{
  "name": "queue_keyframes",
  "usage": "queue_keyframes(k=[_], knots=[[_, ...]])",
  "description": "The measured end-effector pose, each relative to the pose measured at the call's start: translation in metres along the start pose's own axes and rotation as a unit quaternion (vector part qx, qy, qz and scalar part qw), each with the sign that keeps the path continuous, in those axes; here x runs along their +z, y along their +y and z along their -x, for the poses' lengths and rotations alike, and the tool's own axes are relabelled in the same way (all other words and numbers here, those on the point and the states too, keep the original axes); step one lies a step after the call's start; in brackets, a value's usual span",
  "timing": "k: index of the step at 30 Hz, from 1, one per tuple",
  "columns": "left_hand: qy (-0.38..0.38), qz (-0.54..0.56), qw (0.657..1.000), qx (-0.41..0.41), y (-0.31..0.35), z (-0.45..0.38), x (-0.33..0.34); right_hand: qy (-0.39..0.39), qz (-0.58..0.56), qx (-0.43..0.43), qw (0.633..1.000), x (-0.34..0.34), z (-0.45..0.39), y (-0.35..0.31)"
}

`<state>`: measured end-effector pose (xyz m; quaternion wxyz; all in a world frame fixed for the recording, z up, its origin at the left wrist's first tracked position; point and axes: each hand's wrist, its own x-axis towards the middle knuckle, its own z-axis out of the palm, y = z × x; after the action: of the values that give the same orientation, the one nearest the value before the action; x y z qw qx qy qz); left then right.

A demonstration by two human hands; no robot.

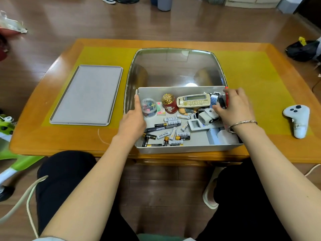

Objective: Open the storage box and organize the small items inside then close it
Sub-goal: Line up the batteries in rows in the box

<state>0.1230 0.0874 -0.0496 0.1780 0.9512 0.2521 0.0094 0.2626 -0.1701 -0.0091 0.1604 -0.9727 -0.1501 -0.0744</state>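
The grey storage box [182,149] stands open at the table's near edge. Its grey lid [86,94] lies flat to the left. Inside are several loose batteries [171,133], a black pen [159,129], a clear tub of pins [148,107], a red jar with a gold cap [169,103], a cream remote [193,100] and white gadgets [207,116]. My left hand [132,120] grips the box's left wall. My right hand [233,108] is at the right wall, fingers curled among small dark and red items there; what it holds is unclear.
A glass panel [175,66] is set in the orange table behind the box. A white game controller [297,120] lies at the right. Green and white equipment [10,150] stands by the table's left edge, a dark bag [303,50] on the floor far right.
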Motion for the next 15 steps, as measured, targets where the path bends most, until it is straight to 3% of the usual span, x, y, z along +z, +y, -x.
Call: queue_keyframes(k=[3,6,11,15], knots=[[-0.003,0.005,1.0,-0.002,0.01,0.001,0.006,-0.024,-0.038,-0.091,0.995,0.001,0.0,-0.01],[0.0,0.004,1.0,-0.011,0.019,0.002,0.011,-0.112,-0.047,-0.175,0.977,0.004,0.005,-0.022],[0.003,0.012,0.999,-0.035,0.032,0.006,0.014,-0.332,0.009,-0.228,0.915,0.021,0.016,-0.044],[-0.003,0.02,0.999,-0.039,0.034,0.007,0.013,-0.421,0.045,-0.245,0.872,0.044,0.018,-0.06]])
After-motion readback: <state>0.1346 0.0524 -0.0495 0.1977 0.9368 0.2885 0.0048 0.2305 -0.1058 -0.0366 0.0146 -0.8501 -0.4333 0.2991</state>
